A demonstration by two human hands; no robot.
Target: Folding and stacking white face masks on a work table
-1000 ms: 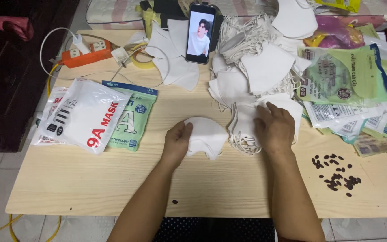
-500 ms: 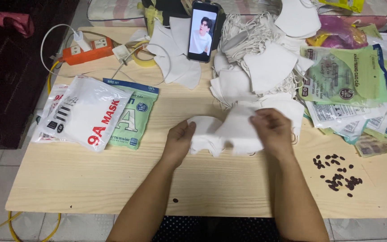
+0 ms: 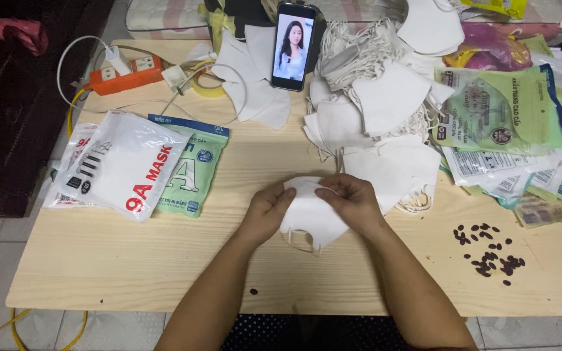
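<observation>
Both hands pinch one white face mask (image 3: 311,211) near the worktop's (image 3: 131,260) front edge, left hand (image 3: 269,209) and right hand (image 3: 351,200) closed on its top edge. It looks light, soft and floppy; best held by the edges.

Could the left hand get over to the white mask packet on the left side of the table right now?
Probably yes, once it lets go. The left hand holds the white face mask together with the right hand. The white mask packet lies flat to its left, with only bare table between them.
</observation>
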